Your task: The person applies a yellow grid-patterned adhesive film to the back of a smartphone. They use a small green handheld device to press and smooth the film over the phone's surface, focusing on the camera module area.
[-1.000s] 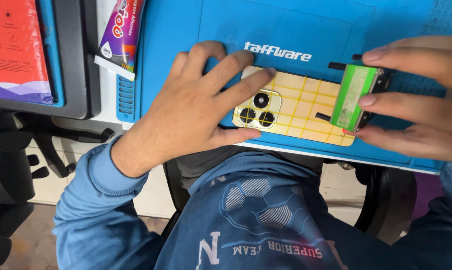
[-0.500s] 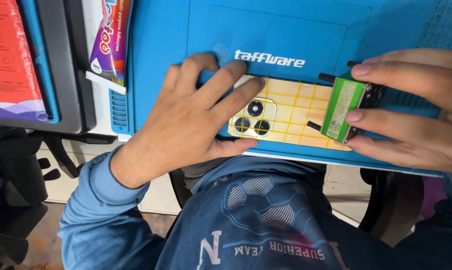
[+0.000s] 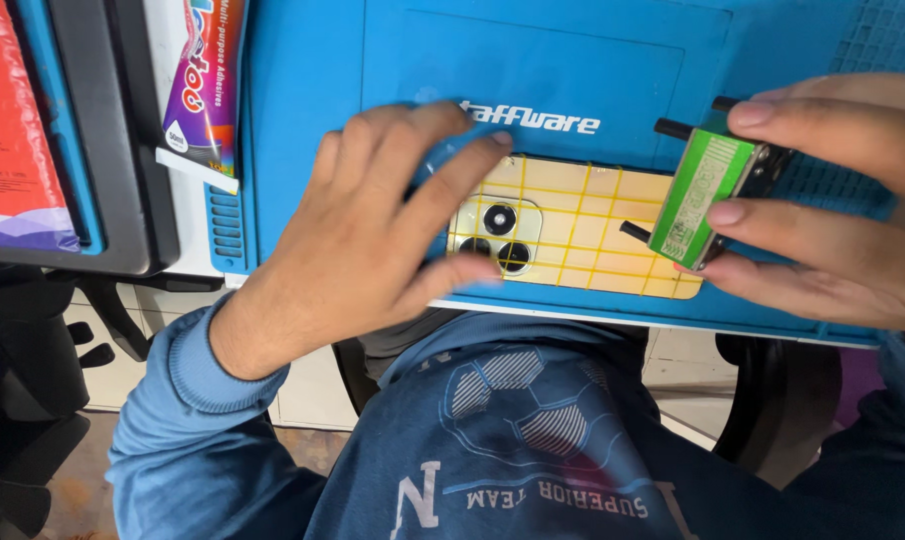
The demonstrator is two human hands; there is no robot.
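Observation:
A gold smartphone lies back-up on a blue work mat, with a yellow grid over its rear and a round camera cluster near its left end. My left hand rests on the phone's left end, fingers spread above and below the cameras, pressing it down. My right hand grips a green roller tool with black handles, set against the phone's right end.
An adhesive tube in purple packaging lies at the mat's left edge. Left of that stand a dark tray and a red package. Below the desk edge are my blue shirt and black chair parts.
The view has shifted closer over the mat. My left hand stays on the phone's left end; the green roller remains at the right end, tilted slightly more.

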